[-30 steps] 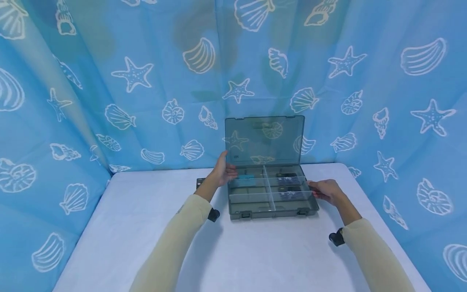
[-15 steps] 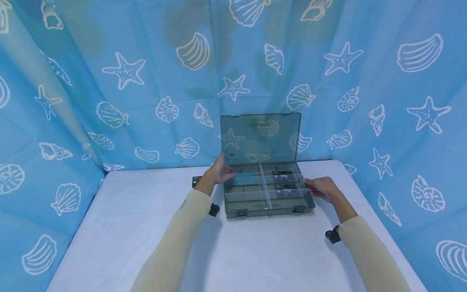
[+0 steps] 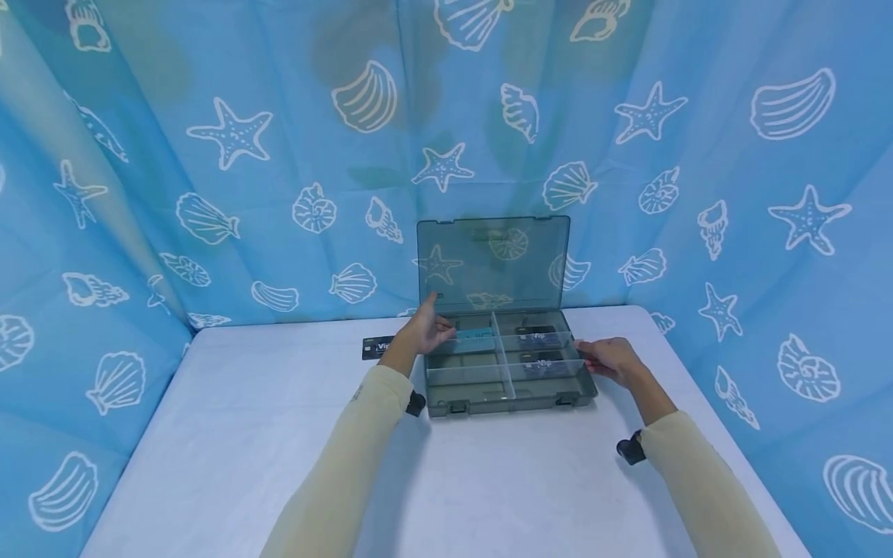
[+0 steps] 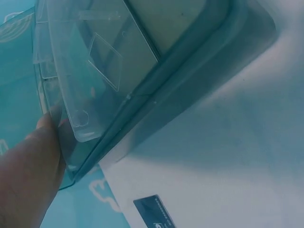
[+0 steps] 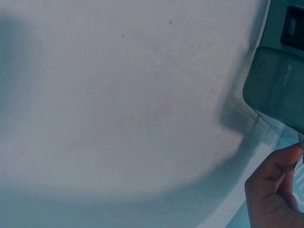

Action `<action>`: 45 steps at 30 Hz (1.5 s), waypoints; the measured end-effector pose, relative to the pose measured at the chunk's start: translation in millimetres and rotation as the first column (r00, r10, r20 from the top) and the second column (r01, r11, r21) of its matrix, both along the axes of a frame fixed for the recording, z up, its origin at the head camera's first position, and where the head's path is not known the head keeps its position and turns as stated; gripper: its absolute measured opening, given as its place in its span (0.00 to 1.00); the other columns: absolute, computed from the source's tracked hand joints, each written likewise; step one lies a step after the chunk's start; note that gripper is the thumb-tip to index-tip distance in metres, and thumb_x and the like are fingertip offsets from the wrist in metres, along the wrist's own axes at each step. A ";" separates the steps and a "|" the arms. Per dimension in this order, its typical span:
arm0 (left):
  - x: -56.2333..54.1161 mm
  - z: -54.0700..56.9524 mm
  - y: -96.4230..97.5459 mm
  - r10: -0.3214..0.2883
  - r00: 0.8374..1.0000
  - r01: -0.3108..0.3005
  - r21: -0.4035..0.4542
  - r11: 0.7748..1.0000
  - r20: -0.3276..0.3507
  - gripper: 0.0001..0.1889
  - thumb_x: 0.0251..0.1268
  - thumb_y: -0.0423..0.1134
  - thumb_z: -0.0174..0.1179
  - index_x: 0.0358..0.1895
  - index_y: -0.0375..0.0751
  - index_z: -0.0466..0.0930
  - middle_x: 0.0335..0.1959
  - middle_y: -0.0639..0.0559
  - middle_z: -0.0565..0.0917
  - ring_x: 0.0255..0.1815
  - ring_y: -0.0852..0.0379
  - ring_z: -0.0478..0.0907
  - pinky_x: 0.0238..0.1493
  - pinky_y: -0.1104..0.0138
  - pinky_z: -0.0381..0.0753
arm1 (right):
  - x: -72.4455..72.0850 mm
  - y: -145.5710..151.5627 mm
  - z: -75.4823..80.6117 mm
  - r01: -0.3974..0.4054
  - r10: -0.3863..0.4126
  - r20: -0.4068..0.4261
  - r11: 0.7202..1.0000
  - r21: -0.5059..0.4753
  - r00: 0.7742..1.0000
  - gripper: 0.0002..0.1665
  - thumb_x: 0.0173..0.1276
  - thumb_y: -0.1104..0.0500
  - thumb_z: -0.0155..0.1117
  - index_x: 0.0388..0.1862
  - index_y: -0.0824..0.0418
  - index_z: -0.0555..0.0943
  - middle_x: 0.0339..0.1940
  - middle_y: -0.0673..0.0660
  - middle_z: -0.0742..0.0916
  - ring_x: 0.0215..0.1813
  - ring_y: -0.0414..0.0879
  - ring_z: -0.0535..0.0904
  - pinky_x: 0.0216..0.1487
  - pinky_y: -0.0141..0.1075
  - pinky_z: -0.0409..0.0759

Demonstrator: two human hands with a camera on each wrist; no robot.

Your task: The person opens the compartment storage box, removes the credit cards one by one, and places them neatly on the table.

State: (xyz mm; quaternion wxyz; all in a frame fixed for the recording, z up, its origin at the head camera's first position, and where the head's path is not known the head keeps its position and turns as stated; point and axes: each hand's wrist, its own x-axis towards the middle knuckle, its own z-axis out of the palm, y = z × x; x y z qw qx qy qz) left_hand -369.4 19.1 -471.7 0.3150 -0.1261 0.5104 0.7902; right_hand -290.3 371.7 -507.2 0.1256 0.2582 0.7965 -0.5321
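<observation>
A translucent grey-green divided plastic box (image 3: 469, 404) stands on the table, its lid (image 3: 491, 263) raised upright at the back. In the back left compartment lies a light blue card (image 3: 477, 338). My left hand (image 3: 423, 329) reaches over the box's left wall beside this card, thumb up near the lid; its fingertips show only through the wall in the left wrist view. My right hand (image 3: 611, 358) grips the box's right side with thumb and fingers. Dark cards marked "Vip" lie in two right compartments: one card (image 3: 537, 339) behind, another card (image 3: 544, 366) in the middle.
Another dark "Vip" card (image 3: 375, 347) lies on the white-covered table (image 3: 230, 434), left of the box and partly behind my left forearm. A blue shell-print curtain (image 3: 307, 155) hangs behind and along both sides. Clear dividers (image 3: 504, 353) part the box.
The head view has shifted slightly, so the scene sits farther left. More of the light blue card's face now shows beside my left fingers. The right hand stays at the box's side.
</observation>
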 end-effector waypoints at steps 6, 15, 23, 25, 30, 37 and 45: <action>-0.9 0.8 1.9 0.076 0.996 -0.078 0.041 0.996 0.042 0.42 0.76 0.60 0.42 0.78 0.39 0.35 0.75 0.29 0.49 0.72 0.36 0.59 0.67 0.61 0.69 | -1.2 2.5 1.2 0.002 -0.002 0.017 1.000 0.009 1.000 0.29 0.75 0.51 0.56 0.61 0.73 0.70 0.35 0.55 0.78 0.33 0.42 0.77 0.36 0.30 0.82; -1.5 -1.9 -2.4 0.134 0.983 -0.151 0.139 0.979 0.127 0.47 0.71 0.63 0.46 0.78 0.42 0.32 0.75 0.32 0.48 0.66 0.35 0.68 0.60 0.58 0.77 | 0.4 -0.3 -0.8 0.005 -0.005 0.005 1.000 0.001 1.000 0.30 0.73 0.49 0.58 0.61 0.73 0.71 0.35 0.55 0.79 0.33 0.42 0.78 0.36 0.29 0.82; -0.3 1.3 2.2 0.085 0.995 -0.086 0.018 0.996 0.044 0.39 0.76 0.58 0.42 0.74 0.28 0.50 0.63 0.31 0.67 0.56 0.46 0.76 0.52 0.67 0.81 | 1.5 2.1 -2.8 0.014 -0.014 0.018 1.000 -0.005 1.000 0.30 0.73 0.48 0.58 0.61 0.72 0.72 0.36 0.56 0.79 0.34 0.43 0.78 0.39 0.31 0.83; 0.8 0.6 6.7 0.021 0.998 -0.028 -0.111 0.993 -0.065 0.32 0.78 0.50 0.44 0.67 0.22 0.60 0.51 0.36 0.75 0.44 0.53 0.78 0.48 0.68 0.81 | 1.6 2.8 -2.9 0.008 -0.008 0.013 1.000 -0.008 1.000 0.30 0.73 0.48 0.58 0.61 0.72 0.72 0.36 0.55 0.79 0.34 0.43 0.78 0.39 0.30 0.83; 6.6 -1.7 22.4 -0.272 0.873 -0.002 -0.559 0.829 -0.406 0.16 0.73 0.36 0.54 0.51 0.23 0.79 0.33 0.44 0.82 0.29 0.58 0.78 0.48 0.56 0.83 | 0.7 1.9 -2.1 -0.007 0.007 0.001 1.000 -0.010 1.000 0.31 0.73 0.48 0.58 0.61 0.73 0.72 0.35 0.55 0.79 0.33 0.43 0.78 0.36 0.29 0.82; 11.7 -4.4 22.3 -0.221 0.830 -0.179 -0.619 0.765 -0.512 0.09 0.69 0.32 0.59 0.44 0.29 0.85 0.47 0.39 0.83 0.36 0.51 0.86 0.45 0.58 0.85 | -5.5 -7.0 -4.0 -0.017 0.017 -0.001 1.000 -0.016 1.000 0.33 0.72 0.47 0.60 0.63 0.73 0.71 0.36 0.55 0.79 0.33 0.42 0.79 0.36 0.29 0.82; 7.6 8.3 -7.3 -0.134 0.828 -0.217 -0.532 0.819 -0.544 0.08 0.68 0.31 0.58 0.42 0.31 0.85 0.43 0.41 0.84 0.33 0.54 0.86 0.39 0.64 0.86 | -1.9 2.0 -0.8 -0.014 0.015 0.027 1.000 -0.021 1.000 0.33 0.74 0.50 0.58 0.65 0.75 0.68 0.37 0.56 0.79 0.34 0.42 0.79 0.38 0.30 0.83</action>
